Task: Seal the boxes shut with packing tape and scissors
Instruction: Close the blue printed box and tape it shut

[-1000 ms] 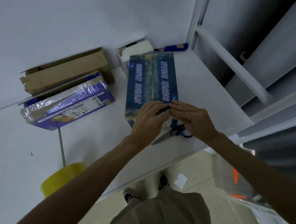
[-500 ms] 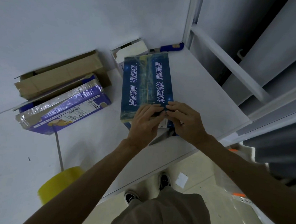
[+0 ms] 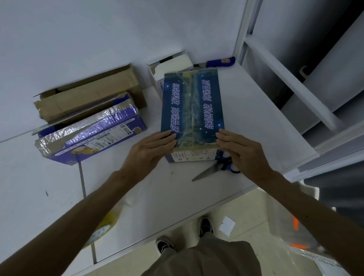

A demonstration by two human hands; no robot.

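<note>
A dark blue box (image 3: 191,107) with white lettering lies on the white table (image 3: 250,121), a strip of clear tape running down its middle seam. My left hand (image 3: 150,152) lies flat on the box's near left corner, fingers straight. My right hand (image 3: 239,149) presses the near right corner the same way. Scissors (image 3: 212,169) with blue handles lie on the table just in front of the box, partly under my right hand. A yellow tape roll (image 3: 106,224) sits near the table's front edge, partly hidden by my left forearm.
A purple box (image 3: 91,135) wrapped in shiny tape and an open brown carton (image 3: 89,96) stand at the left against the wall. A small white box (image 3: 172,66) and a blue-handled tool (image 3: 220,62) lie behind the blue box. White shelving (image 3: 301,87) rises on the right.
Both hands were together at the middle of the box's near edge over the tape; they have slid apart to the left and right corners.
</note>
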